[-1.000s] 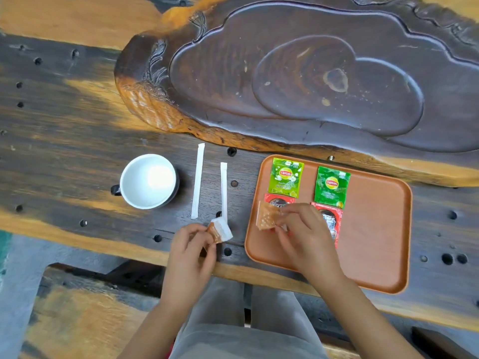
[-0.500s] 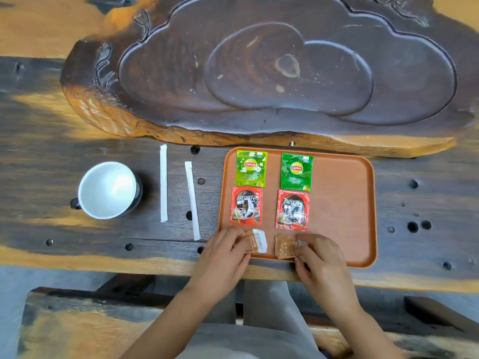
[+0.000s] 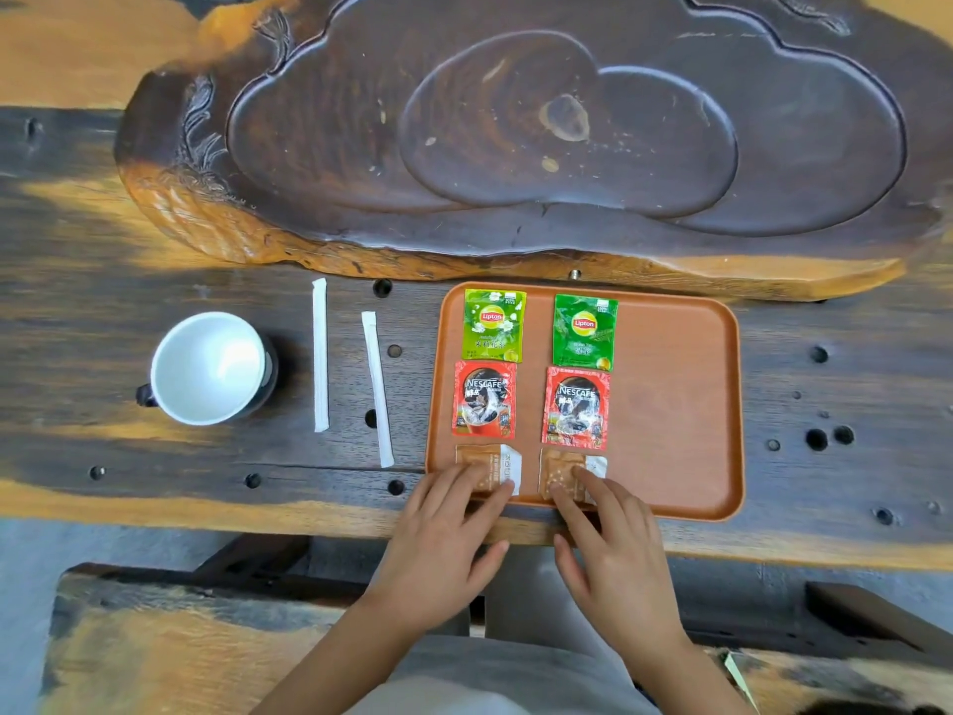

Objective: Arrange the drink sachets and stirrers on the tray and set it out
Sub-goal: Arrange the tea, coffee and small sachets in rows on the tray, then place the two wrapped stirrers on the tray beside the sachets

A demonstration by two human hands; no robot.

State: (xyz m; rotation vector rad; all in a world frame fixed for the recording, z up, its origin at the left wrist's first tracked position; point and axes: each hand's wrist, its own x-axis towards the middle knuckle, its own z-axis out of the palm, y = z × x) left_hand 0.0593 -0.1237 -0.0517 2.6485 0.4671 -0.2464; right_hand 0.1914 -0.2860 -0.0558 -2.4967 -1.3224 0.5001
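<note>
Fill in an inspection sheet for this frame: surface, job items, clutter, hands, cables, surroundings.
Surface: dark wooden table with round holes and worn orange patches.
Job's things: orange tray holds two green Lipton sachets, two red Nescafe sachets and two brown sachets, in two columns of three. Two wrapped white stirrers lie on the table left of the tray, not yet on it.
Clutter: white cup, empty, left of the stirrers.
Hands: left hand and right hand each rest fingertips flat on a brown sachet; neither grips.
Cables: nothing seen.
Surroundings: carved wooden tea board behind the tray; wooden bench below.
</note>
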